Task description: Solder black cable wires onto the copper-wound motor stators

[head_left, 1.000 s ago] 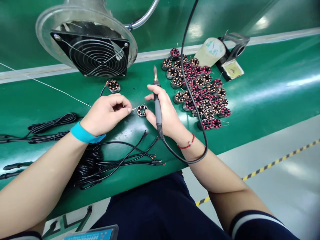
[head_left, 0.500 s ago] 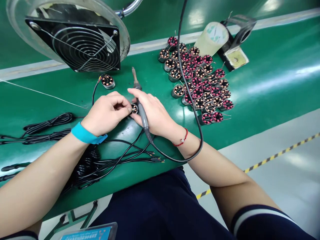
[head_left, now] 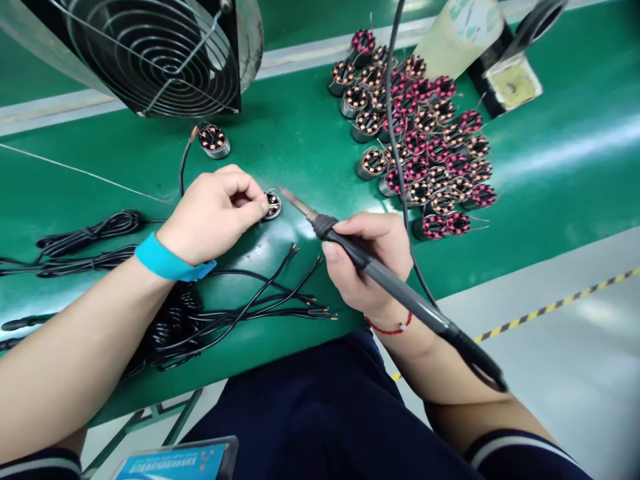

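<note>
My left hand [head_left: 217, 210] is closed, thumb and forefinger pinched at the left edge of a small motor stator [head_left: 273, 206] on the green bench; part of it hides behind the fingertips. In my right hand [head_left: 377, 257] is a soldering iron [head_left: 395, 287], gripped near its front with the handle lying back over my forearm. The iron's tip points up and left, a short way right of the stator. Above my left hand stands another stator [head_left: 214, 140] with a black cable [head_left: 185, 167] by its left side.
Many wound stators [head_left: 430, 193] stand grouped on the right, crossed by the iron's cord [head_left: 393, 100]. Behind them are a pale roll [head_left: 457, 40] and an iron stand with a sponge [head_left: 515, 83]. A fan [head_left: 175, 67] hangs upper left. Black cables [head_left: 175, 327] lie near the front edge.
My right hand has moved right and down, away from the stator, and the iron has swung from upright to slanting with its tip toward the stator. My left hand keeps its pinch.
</note>
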`<state>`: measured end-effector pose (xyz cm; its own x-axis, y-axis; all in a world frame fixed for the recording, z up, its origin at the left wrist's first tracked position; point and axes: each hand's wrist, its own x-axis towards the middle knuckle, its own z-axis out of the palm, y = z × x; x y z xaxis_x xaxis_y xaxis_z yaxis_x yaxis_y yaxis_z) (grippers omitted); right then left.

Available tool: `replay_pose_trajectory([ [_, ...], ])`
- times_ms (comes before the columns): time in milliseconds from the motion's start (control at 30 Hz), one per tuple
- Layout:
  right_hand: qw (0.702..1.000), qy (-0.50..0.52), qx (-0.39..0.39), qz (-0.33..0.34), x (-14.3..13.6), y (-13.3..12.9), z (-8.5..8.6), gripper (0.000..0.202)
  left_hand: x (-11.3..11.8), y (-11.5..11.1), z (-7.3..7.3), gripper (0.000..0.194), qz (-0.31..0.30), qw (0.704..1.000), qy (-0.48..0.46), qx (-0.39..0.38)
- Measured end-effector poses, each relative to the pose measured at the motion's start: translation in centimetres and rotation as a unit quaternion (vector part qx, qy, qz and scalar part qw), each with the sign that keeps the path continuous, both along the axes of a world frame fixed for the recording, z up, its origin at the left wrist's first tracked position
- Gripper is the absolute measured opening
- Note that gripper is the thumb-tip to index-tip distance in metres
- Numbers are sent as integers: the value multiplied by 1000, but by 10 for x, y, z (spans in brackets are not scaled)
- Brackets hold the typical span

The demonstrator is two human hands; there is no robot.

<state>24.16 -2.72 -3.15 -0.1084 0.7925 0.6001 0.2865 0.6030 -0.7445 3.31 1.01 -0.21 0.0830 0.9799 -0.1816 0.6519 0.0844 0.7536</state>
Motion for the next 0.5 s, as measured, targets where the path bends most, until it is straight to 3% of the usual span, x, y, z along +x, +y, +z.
replay_pose_trajectory([
  [333,999,-26,-31,-29,-1,-2,0,7,-2,2,-2,11,-9,1000,-11,8],
  [500,999,-13,-48,1,-2,-2,1,7,-4,1,-3,12,-6,1000,-22,8],
])
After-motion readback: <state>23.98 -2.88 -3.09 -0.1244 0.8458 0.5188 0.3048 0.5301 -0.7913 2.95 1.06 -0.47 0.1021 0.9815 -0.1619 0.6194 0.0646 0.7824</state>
